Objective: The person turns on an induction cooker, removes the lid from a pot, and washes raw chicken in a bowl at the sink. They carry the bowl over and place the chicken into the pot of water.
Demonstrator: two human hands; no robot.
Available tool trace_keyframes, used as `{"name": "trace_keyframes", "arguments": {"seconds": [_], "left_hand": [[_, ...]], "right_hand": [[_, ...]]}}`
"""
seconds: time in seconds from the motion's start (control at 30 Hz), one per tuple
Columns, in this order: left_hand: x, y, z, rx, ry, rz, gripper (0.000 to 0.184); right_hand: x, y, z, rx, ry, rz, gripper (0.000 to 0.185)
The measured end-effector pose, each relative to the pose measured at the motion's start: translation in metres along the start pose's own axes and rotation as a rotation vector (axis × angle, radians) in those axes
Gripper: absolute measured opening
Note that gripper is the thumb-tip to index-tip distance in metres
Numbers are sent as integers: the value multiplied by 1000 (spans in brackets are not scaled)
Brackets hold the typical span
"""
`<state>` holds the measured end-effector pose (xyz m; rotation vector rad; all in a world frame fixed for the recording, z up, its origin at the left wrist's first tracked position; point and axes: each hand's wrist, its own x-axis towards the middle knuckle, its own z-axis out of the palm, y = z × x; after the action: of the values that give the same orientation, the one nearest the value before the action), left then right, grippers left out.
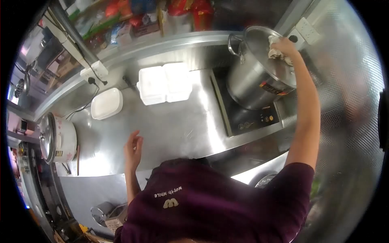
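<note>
My right hand is closed around a crumpled pale cloth on top of the lid of a tall steel stockpot. The cloth hides whatever lies beneath it, so I cannot see whether a lid knob is in the grip. The pot stands on a black induction cooker with a control panel at its front. Over the near part of the steel counter hovers my left hand, fingers apart and loosely bent, holding nothing.
An opened white foam box lies at the counter's back, with a white dish left of it. A floral rice cooker stands at far left. Wall sockets carry cables. Textured metal wall bounds the right side.
</note>
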<state>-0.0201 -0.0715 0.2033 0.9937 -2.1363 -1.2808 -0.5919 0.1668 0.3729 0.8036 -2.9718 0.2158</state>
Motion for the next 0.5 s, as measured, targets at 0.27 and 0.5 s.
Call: {"name": "trace_keyframes", "arguments": {"seconds": [0.27, 0.5], "left_hand": [[6, 2, -13, 97, -50, 35, 24], [42, -24, -18, 81, -265, 160, 24]], "right_hand": [[-7, 60, -63, 424, 221, 73, 76], [-237, -24, -144, 577, 476, 286, 38]]}}
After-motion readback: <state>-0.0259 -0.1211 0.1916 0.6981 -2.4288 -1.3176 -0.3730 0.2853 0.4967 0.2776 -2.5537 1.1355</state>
